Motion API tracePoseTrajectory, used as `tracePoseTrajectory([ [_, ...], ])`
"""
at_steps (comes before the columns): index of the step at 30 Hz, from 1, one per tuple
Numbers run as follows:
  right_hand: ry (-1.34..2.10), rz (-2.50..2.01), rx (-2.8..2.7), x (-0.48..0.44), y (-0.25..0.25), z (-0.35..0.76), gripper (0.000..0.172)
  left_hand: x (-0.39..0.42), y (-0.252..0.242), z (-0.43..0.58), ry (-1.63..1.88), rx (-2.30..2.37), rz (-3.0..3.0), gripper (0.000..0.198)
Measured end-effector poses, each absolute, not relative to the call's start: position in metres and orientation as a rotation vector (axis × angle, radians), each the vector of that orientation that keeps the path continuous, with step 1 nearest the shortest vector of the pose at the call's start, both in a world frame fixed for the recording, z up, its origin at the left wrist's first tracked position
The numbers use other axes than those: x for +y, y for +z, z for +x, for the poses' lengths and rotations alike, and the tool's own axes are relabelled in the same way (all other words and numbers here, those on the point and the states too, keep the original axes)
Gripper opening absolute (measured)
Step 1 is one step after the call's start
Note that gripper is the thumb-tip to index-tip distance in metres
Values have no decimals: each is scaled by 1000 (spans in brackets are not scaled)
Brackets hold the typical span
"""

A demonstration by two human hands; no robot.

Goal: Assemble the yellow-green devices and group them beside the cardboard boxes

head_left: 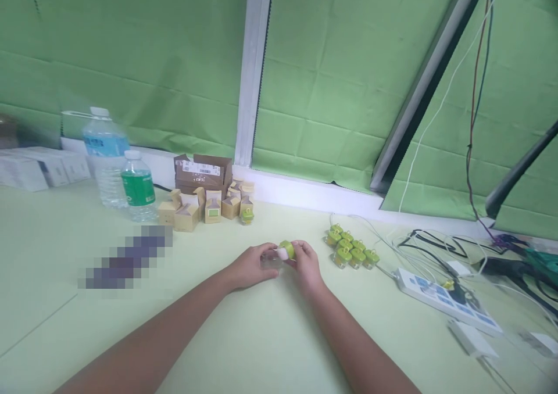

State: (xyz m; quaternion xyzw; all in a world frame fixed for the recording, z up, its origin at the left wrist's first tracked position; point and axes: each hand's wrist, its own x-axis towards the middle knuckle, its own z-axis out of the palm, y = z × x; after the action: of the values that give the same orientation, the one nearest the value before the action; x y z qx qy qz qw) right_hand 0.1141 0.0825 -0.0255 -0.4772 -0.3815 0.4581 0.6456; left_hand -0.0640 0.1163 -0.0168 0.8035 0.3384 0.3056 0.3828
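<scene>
The two hands meet near the middle of the frame, above the pale tabletop (244,341). The left hand (251,268) is half closed, its thumb and fingers curved around a small clear jar (272,261), which seems to be tilted on its side. The right hand (307,265) has its fingers closed on a green lid (288,247), just right of the jar. A white piece (282,254) is at the lid's side which faces the jar; whether it touches the jar, I cannot tell.

Right of the hands, a close group of green-topped jars (344,255) stands upright. Farther, at the lower right of the frame, lies a white power strip (429,292) with cables (440,244) behind it.

Left of centre and behind the hands, there are small cardboard boxes (187,217), several with open flaps, before a larger brown carton (196,179). One single green-topped jar (247,217) stands just beside them. More to the left are a green-labelled bottle (138,187) and a larger blue-labelled bottle (105,144), then white boxes (26,172) at the left edge.
</scene>
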Motion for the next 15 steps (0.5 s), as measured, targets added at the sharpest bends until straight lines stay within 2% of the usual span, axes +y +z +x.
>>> tracePoseTrajectory([
  [4,1234,-1063,-528,86,-24,130,19,137,-29,-70,975,1164,2085,52],
  [8,1291,-1117,-403,86,-22,131,13,147,-33,-74,1116,1357,2159,69],
  [13,1379,-1024,-616,79,-17,117,18,126,-17,-68,1255,1137,2425,53],
  [15,1432,-964,-729,74,-14,113,25,115,-11,-66,1234,1002,2518,46],
])
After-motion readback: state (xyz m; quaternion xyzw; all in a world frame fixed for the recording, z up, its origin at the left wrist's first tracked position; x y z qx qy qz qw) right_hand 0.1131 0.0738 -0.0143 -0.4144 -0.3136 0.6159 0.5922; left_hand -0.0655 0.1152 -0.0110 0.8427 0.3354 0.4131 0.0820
